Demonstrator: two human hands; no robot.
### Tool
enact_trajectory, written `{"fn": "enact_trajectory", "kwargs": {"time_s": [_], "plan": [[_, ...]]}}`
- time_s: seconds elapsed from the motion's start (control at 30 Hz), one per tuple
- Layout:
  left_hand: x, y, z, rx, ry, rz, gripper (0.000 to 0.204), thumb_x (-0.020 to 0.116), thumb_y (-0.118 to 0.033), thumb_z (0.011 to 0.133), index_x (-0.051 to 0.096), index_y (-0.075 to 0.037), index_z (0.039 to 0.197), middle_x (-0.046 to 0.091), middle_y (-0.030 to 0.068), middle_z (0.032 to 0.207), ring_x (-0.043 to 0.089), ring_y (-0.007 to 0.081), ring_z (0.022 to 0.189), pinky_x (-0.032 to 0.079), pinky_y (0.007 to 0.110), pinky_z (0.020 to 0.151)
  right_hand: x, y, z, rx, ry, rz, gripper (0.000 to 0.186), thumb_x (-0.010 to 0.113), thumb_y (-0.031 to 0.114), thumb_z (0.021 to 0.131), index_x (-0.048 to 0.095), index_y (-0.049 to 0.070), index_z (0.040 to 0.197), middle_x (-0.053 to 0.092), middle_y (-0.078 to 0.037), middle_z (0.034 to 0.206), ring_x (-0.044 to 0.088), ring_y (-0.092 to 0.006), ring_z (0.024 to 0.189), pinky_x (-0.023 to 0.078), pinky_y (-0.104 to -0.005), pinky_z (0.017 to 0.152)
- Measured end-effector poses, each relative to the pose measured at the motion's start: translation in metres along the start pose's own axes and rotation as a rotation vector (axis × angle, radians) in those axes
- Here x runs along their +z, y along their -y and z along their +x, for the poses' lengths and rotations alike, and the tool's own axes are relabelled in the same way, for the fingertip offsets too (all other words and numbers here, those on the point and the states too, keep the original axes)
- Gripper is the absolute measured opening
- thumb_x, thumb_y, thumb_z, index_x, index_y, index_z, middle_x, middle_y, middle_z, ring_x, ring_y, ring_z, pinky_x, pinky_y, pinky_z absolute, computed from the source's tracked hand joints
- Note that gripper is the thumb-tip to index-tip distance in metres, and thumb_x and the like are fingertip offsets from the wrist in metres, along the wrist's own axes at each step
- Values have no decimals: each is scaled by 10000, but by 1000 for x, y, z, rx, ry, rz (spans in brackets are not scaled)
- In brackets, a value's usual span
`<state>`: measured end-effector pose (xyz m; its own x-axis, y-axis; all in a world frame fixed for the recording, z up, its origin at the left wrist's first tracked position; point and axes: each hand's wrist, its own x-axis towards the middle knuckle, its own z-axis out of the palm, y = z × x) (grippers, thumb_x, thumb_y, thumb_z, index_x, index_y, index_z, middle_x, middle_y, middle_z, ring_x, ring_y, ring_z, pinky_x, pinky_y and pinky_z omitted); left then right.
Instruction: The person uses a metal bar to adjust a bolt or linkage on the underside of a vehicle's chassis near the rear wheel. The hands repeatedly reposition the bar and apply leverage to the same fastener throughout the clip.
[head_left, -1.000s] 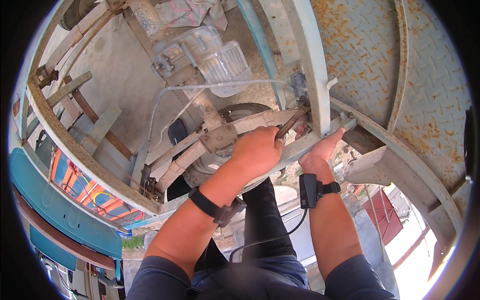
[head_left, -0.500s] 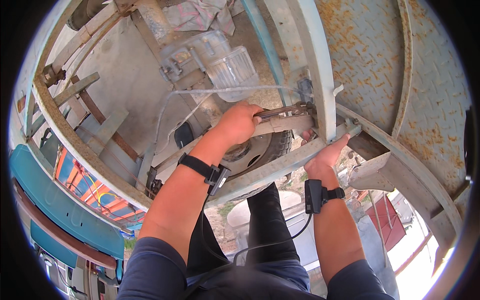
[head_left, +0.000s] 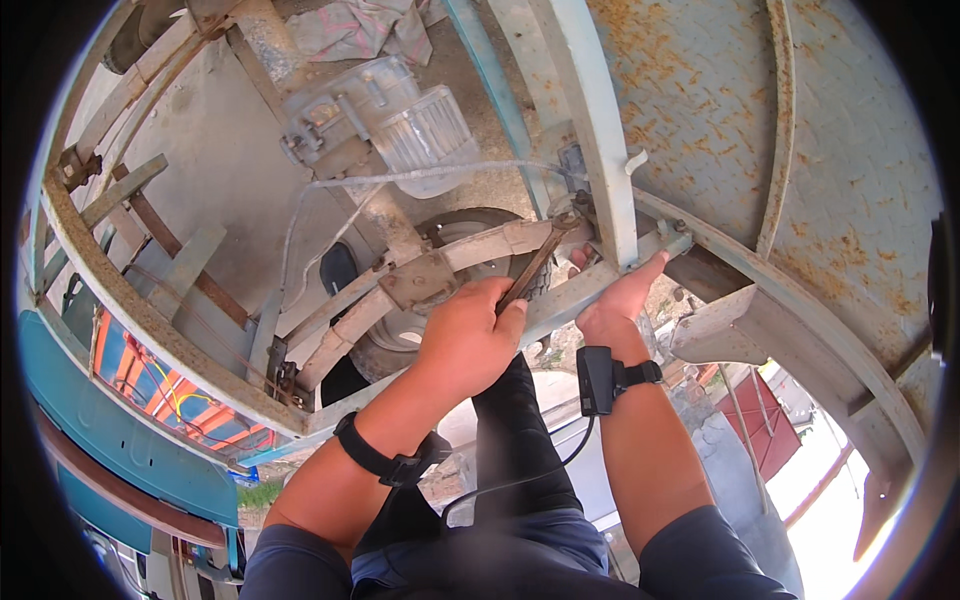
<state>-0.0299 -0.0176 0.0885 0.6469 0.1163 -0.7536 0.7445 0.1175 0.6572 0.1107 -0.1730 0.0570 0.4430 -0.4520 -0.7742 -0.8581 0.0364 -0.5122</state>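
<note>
left fingers [head_left: 488,290]: gripping wrench [head_left: 537,262] | right fingers [head_left: 578,257]: around frame rail [head_left: 565,300]

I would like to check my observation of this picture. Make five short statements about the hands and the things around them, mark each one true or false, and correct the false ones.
1. The left hand grips a wrench. True.
2. The right hand hangs free in the air. False: it lies against a pale metal bar.
3. The metal plate on the picture's right is smooth and rust-free. False: it has a raised tread pattern and rusty patches.
4. A black strap is around the left forearm. True.
5. A crumpled cloth lies near the picture's upper edge. True.
</note>
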Motion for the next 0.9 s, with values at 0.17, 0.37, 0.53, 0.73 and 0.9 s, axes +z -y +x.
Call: {"fn": "enact_trajectory", "kwargs": {"time_s": [0.17, 0.37, 0.53, 0.73, 0.9], "plan": [[24, -17, -1, -6, -31, -4, 354, 618, -254, 974, 666, -8, 1225, 697, 253, 1103, 665, 435, 1048, 522, 476, 919, 0, -3, -4, -5, 32, 20, 817, 233, 788, 998, 582, 101, 1270, 638, -83, 908, 632, -243, 796, 487, -431, 715], [32, -31, 4, -32, 32, -14, 360, 615, -263, 969, 661, -3, 1214, 694, 262, 1095, 657, 446, 1044, 520, 492, 914, 6, 0, -6, -39, -1, 78, 815, 228, 784, 996, 589, 109, 1276, 657, -78, 960, 639, -254, 772, 490, -436, 696], [41, -31, 8, -29, -9, -4, 357, 610, -274, 969, 656, -1, 1196, 695, 258, 1074, 656, 450, 1034, 519, 502, 906, 18, 0, -17, -52, -79, 26, 808, 246, 778, 999, 592, 105, 1282, 664, -78, 980, 637, -250, 807, 510, -445, 709], [59, -47, 12, -7, -24, -52, 383, 583, -282, 938, 645, 40, 1136, 689, 297, 1035, 669, 464, 1003, 534, 518, 897, -27, -10, 44, -204, 71, -35, 880, 242, 765, 991, 541, 56, 1418, 665, -162, 1241, 664, -359, 1029, 553, -466, 924], [62, -48, 22, -29, -12, -46, 339, 574, -250, 904, 652, 33, 1075, 690, 298, 1012, 680, 464, 953, 538, 518, 883, -31, -13, 53, -196, 148, -31, 914, 198, 777, 985, 554, 33, 1379, 688, -176, 1148, 688, -367, 891, 590, -481, 809]]}}
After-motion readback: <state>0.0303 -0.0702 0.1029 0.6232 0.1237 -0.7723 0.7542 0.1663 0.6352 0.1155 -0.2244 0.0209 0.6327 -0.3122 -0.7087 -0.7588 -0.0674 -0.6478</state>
